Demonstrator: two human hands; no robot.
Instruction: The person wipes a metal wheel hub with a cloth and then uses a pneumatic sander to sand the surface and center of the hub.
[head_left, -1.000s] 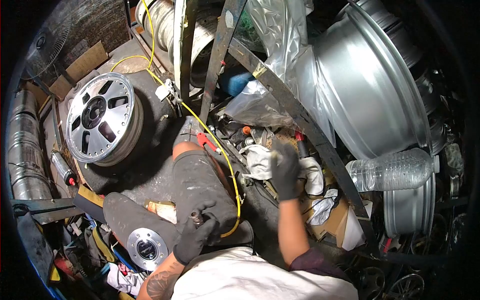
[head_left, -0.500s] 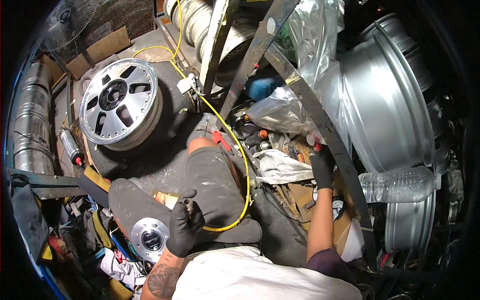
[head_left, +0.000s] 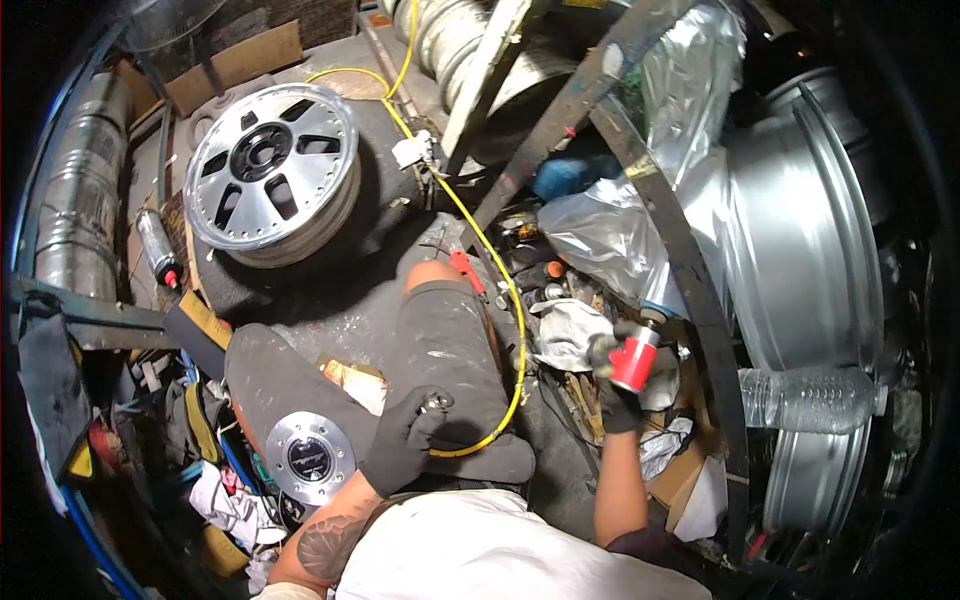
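Observation:
My right hand (head_left: pixel 618 405), in a dark glove, is closed around a small red can (head_left: pixel 636 363) with a metallic upper part. The can is tilted above the clutter on my right. Near my lap, my gloved left hand (head_left: pixel 398 440) is closed on a small shiny metal piece (head_left: pixel 436 403), whose exact kind I cannot make out. A yellow hose (head_left: pixel 522 350) curves past that hand. A round silver center cap (head_left: pixel 308 458) with dark lettering rests by my left forearm. Ahead, an alloy wheel (head_left: pixel 313 165) lies face up on a dark padded surface.
A white cloth (head_left: pixel 570 333) lies beside my right hand. Dark metal bars (head_left: pixel 665 210) slant across the right side. Beyond them are a large silver rim (head_left: pixel 790 240) and a clear plastic bottle (head_left: pixel 812 398). A tube with a red tip (head_left: pixel 157 248) stands at left.
My right hand has drawn the red can out from beside the metal bar, toward me and slightly left. The view has shifted. My left hand still grips the metal piece.

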